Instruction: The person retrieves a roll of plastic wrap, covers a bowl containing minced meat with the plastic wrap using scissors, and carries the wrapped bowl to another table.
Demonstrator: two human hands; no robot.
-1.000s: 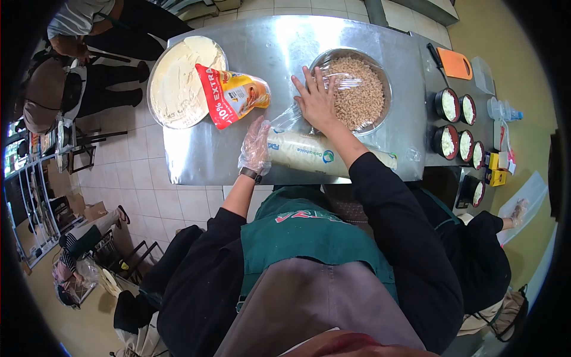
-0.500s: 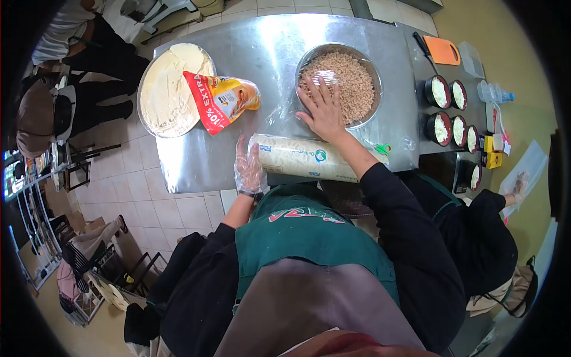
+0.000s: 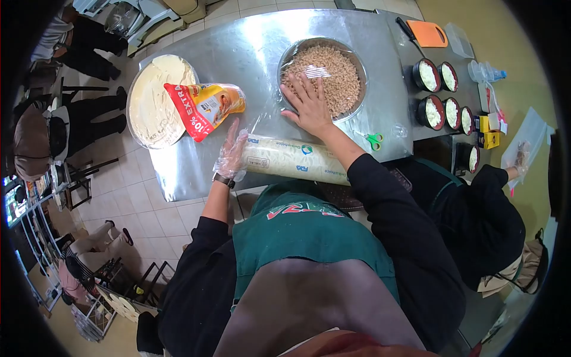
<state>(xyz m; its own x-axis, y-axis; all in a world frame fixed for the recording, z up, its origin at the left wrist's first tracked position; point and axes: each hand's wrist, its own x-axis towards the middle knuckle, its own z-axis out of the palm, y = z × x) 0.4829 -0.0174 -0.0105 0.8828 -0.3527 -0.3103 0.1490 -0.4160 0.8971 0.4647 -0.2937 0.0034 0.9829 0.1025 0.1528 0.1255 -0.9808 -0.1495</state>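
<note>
My right hand (image 3: 310, 112) lies flat with fingers spread at the near-left part of a round metal bowl (image 3: 364, 77). Brown crumbly filling (image 3: 333, 68) fills the bowl, under shiny clear plastic film. My left hand (image 3: 231, 156), in a clear plastic glove, has its fingers stretched out at the left end of a thick roll of printed film (image 3: 291, 159). This roll lies along the table's near edge, partly behind my right forearm. Green-handled scissors (image 3: 375, 141) rest right of that forearm.
A tub of pale cream (image 3: 156, 89) stands at left, with a red and yellow pouch (image 3: 205, 110) overlapping its rim. At right are several dark bowls of white food (image 3: 427, 76), an orange board (image 3: 429, 34) and a knife (image 3: 405, 28). A co-worker's gloved hand (image 3: 522, 163) holds a clear sheet.
The roll has come toward my body, and the scissors show fully beside it. My right hand stays on the bowl and my left hand at the roll's end. The view has shifted slightly.
</note>
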